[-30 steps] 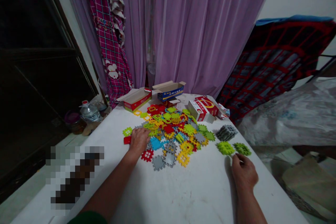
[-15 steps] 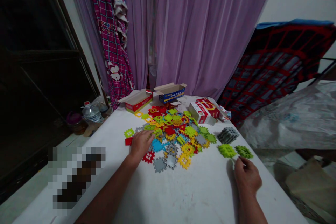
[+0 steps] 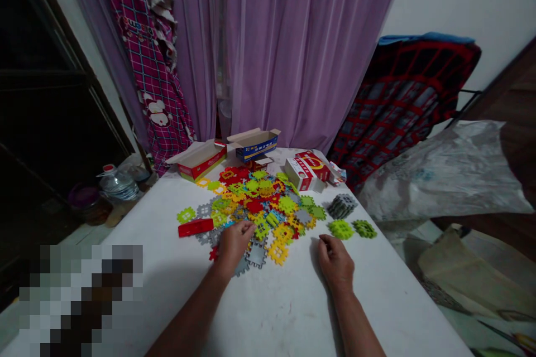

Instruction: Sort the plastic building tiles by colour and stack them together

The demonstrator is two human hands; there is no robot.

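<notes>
My left hand (image 3: 237, 243) reaches over the near side of a heap of coloured plastic building pieces (image 3: 254, 205). Its thumb and fingers are closed at the edge of a light green notched square piece (image 3: 262, 228). Grey pieces (image 3: 256, 255) lie under and beside that hand, and a yellow one (image 3: 278, 252) is just to its right. On the white table my right hand (image 3: 336, 263) rests with curled fingers; no piece shows in it. Beyond it are a light green stack (image 3: 340, 228), a darker green stack (image 3: 364, 228) and a taller grey stack (image 3: 342, 206).
A red plastic block (image 3: 195, 227) lies left of the heap. Behind stand an open red box (image 3: 202, 161), an open blue box (image 3: 256, 148) and a red-and-white box (image 3: 302, 172). Purple curtains (image 3: 288, 56) hang past the table. A water bottle (image 3: 119, 183) is at the left.
My left hand has moved right and nearer with the green piece, uncovering the red block. My right hand has drawn back left from the green stacks. The view has turned right.
</notes>
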